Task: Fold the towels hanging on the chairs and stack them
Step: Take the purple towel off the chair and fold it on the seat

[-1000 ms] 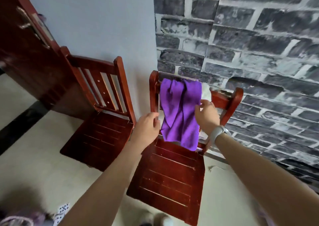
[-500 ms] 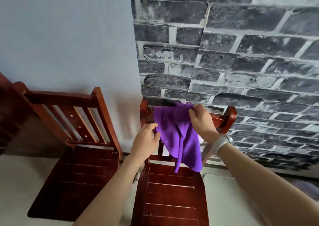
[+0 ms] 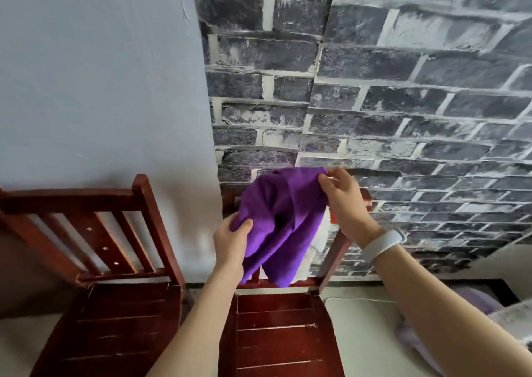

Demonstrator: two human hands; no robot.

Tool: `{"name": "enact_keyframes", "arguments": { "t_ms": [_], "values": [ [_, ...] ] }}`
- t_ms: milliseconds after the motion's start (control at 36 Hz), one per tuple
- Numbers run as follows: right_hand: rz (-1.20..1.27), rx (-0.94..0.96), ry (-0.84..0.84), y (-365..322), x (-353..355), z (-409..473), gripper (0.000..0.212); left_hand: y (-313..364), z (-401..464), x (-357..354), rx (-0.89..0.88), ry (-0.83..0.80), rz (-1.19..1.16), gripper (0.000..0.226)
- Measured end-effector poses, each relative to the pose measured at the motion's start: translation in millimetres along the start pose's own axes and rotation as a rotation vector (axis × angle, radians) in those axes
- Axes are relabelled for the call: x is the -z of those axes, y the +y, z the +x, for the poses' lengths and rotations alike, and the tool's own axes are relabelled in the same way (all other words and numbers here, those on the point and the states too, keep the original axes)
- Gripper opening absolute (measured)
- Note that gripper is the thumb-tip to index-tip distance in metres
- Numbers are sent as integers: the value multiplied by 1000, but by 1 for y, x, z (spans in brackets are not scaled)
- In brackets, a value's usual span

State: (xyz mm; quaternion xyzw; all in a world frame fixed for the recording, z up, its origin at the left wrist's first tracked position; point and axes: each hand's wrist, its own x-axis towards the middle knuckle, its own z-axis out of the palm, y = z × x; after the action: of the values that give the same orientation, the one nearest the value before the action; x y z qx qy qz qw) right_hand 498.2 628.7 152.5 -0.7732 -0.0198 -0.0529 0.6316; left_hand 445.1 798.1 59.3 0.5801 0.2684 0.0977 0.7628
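A purple towel [image 3: 283, 221] hangs crumpled in the air above the back of the right-hand wooden chair [image 3: 282, 327]. My right hand [image 3: 342, 201], with a white band on the wrist, pinches its upper right corner. My left hand [image 3: 231, 240] grips the towel's lower left edge. The towel hides most of that chair's backrest. A white cloth [image 3: 321, 238] shows behind the towel on the backrest.
A second wooden chair [image 3: 115, 304] with a bare slatted back stands at the left against the pale wall. Behind the right chair is a grey brick-pattern wall. At the lower right lies a purple object [image 3: 475, 304] on the floor.
Both hands have taken hold of the purple towel and lifted it up off the chair back. The camera has tilted upward toward the wall.
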Motion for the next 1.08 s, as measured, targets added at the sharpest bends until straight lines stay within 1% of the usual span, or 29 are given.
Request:
{"name": "enact_keyframes", "arguments": {
  "t_ms": [56,83,111,139,194,222,250,278,306,361,417,472,528,583,667,722,778,889,944,1028,1083],
  "values": [
    [-72,-65,8,19,6,-13,8,4,-5,9,-177,44,172,25],
    [-106,-103,-7,27,7,-19,9,5,-8,13,-253,46,244,24],
    [-127,-134,-33,33,8,-25,17,6,-11,16,-322,44,313,22],
    [-134,-158,-69,34,8,-30,31,8,-14,19,-380,45,370,20],
    [-183,-157,-161,31,8,-36,65,14,-17,20,-465,47,442,17],
    [-281,-124,-210,26,9,-36,78,20,-18,18,-496,49,468,16],
    [-407,-72,-251,20,9,-35,85,28,-20,16,-530,48,485,15],
    [-529,-6,-280,13,10,-35,87,38,-22,12,-570,45,496,14],
    [-632,61,-297,5,12,-34,85,48,-25,9,-617,41,498,14],
    [-772,181,-292,-16,15,-34,71,74,-35,1,-727,43,476,14],
    [-810,295,-214,-39,23,-34,51,102,-49,-7,-845,63,443,14],
    [-749,404,-107,-64,36,-35,35,128,-66,-14,-950,94,406,14],
    [-643,489,5,-88,53,-39,24,149,-83,-19,-1022,112,362,13],
    [-560,556,94,-105,73,-46,17,164,-100,-22,-1064,119,343,12],
    [-558,584,163,-108,108,-57,12,169,-122,-25,-1095,103,373,10],
    [-572,576,176,-98,130,-65,11,161,-137,-28,-1093,76,424,10],
    [-534,526,184,-85,149,-74,10,148,-153,-31,-1083,48,469,10],
    [-258,303,286,-62,180,-92,9,126,-179,-33,-1069,50,494,10],
    [-187,215,338,-51,194,-98,10,121,-187,-32,-1059,53,519,10],
    [-150,109,333,-29,213,-106,13,110,-192,-32,-999,31,634,12],
    [-113,21,301,-14,224,-110,24,101,-191,-32,-949,21,736,13]
  ]
}}
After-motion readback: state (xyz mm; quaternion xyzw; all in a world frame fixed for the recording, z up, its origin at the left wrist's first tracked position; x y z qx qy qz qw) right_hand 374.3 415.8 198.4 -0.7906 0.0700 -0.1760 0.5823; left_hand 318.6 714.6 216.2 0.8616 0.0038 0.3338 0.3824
